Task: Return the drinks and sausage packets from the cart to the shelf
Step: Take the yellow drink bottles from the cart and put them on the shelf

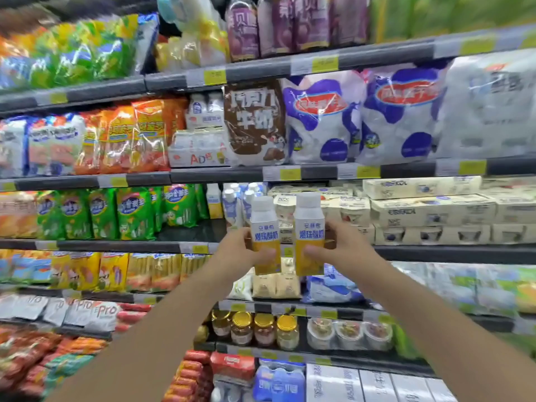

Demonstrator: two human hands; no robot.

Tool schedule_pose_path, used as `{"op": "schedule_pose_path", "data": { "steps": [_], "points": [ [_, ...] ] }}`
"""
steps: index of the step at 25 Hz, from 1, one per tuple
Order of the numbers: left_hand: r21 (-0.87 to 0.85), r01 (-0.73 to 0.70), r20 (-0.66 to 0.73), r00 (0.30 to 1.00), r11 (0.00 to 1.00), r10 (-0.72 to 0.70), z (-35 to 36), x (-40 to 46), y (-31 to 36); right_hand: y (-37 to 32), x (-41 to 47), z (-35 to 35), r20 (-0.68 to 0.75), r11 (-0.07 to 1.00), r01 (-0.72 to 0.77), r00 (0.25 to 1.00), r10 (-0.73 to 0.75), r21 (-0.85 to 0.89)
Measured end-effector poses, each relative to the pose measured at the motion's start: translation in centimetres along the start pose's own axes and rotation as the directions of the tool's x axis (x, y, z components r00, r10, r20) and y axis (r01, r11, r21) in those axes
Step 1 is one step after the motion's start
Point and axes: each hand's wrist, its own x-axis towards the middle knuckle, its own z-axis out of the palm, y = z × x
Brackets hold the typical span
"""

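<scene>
Two yoghurt-drink bottles are held upright, side by side, before the shelf (191,247): left bottle (265,236) in left hand (240,250), right bottle (309,236) in right hand (345,248), fingers wrapped round the lower bodies. Judged stiff, light, slightly slick (best gripped mid-body).

Two drink bottles, same kind: white cap and shoulder, white-and-blue upper label with blue print, yellow-orange lower half. Left bottle (265,236) upright, held around its lower body by the left hand (242,252), thumb across the yellow part. Right bottle (309,234) upright, held likewise by the right hand (338,249). The bottles stand side by side, nearly touching, at equal height, raised in front of the shelf (116,246) level that carries more of the same bottles and yoghurt cups. Sausage packets (87,271) fill the shelf rows left and below, yellow, red and orange.
</scene>
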Motion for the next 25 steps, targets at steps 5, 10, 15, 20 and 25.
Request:
{"op": "schedule_pose_path", "data": {
  "steps": [5,10,15,20,25],
  "points": [
    [-0.005,-0.006,-0.078,0.997,1.0,0.006,-12.7,0.4,-4.6,-4.0,3.2,11.4,0.084,1.0,0.02,0.996,-0.02,0.001],
    [-0.027,0.026,-0.086,0.996,0.999,-0.028,-17.9,2.9,-8.5,-4.8,6.1,18.4,0.09,0.996,0.036,0.996,-0.03,-0.075],
    [-0.056,0.058,-0.117,0.991,0.997,-0.065,-18.9,6.6,-11.6,-3.4,10.5,21.7,0.08,0.996,0.048,0.996,-0.042,-0.079],
    [-0.013,0.073,-0.181,0.981,0.997,-0.074,-20.0,12.2,-12.2,-2.3,16.2,24.2,0.027,0.994,0.072,0.997,-0.07,-0.082],
    [0.042,0.086,-0.235,0.969,0.995,-0.074,-20.5,18.3,-12.6,-1.9,20.5,26.7,0.032,0.993,0.094,0.995,-0.092,-0.075]
  ]
}}
